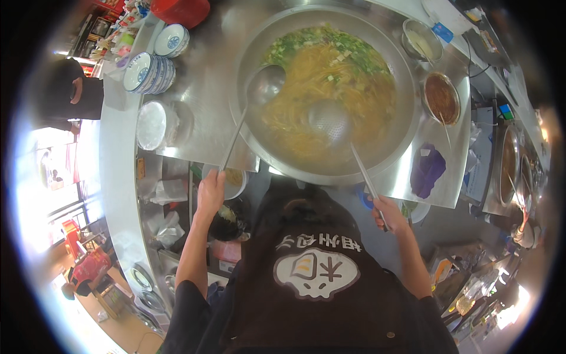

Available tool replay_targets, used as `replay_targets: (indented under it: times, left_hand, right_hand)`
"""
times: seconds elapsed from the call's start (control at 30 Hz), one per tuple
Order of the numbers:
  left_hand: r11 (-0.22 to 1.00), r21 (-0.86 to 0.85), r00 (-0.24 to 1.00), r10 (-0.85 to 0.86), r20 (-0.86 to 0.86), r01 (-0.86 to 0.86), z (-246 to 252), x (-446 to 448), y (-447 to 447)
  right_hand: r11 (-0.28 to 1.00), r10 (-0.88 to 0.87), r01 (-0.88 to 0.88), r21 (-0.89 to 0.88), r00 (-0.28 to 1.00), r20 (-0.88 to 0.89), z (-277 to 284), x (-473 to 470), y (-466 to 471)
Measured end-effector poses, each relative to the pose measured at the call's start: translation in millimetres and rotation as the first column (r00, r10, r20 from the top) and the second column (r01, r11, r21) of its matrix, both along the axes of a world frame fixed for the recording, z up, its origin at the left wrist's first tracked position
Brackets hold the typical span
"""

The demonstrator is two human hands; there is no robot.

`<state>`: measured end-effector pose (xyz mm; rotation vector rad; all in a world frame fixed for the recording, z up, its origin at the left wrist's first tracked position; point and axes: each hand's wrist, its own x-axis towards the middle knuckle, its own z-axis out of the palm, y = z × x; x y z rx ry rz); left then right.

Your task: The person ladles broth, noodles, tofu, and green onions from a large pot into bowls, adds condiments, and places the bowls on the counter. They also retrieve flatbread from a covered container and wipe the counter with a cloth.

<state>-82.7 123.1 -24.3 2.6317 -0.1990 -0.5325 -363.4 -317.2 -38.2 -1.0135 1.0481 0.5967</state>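
Observation:
A large round metal pan [400, 132] of yellowish soup [309, 79], with noodle-like strands and chopped greens, stands before me. My left hand [211, 193] grips the handle of a metal ladle [266, 84], whose bowl is at the pan's left side. My right hand [388, 213] is closed around the handle of a perforated metal skimmer [329, 123]. The skimmer's head lies in or just over the soup near the middle; steam blurs it, so its depth is unclear.
Stacked blue-and-white bowls [143, 73] and a stack of round lidded containers [151, 125] stand left. A bowl of red-brown sauce [442, 98], a metal bowl of pale contents [422, 40] and a purple cloth [427, 170] are right. Other people are beyond the counter [117, 177] at left.

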Motion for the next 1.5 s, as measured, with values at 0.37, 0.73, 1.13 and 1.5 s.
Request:
replay_targets:
  times: [0.37,0.73,1.13,1.5]
  left_hand:
    - [0.956,0.237,0.985,-0.174,-0.006,0.171,-12,-14,3]
    - [0.907,0.278,0.946,-0.323,-0.021,0.316,-26,-12,-4]
    - [0.939,-0.143,0.871,-0.344,-0.351,0.313,-47,-21,3]
    - [0.962,-0.203,0.433,-0.107,-0.895,-0.181,-52,-59,-29]
  right_hand:
    - [0.991,0.056,-0.064,0.115,0.996,0.07,-49,-21,25]
    - [0.666,-0.291,0.262,0.699,0.953,-0.08,-52,-53,25]
    - [0.945,-0.2,0.148,0.293,0.967,0.156,12,-49,30]
    - [0.94,-0.084,0.132,-0.316,0.983,0.161,7,-66,52]
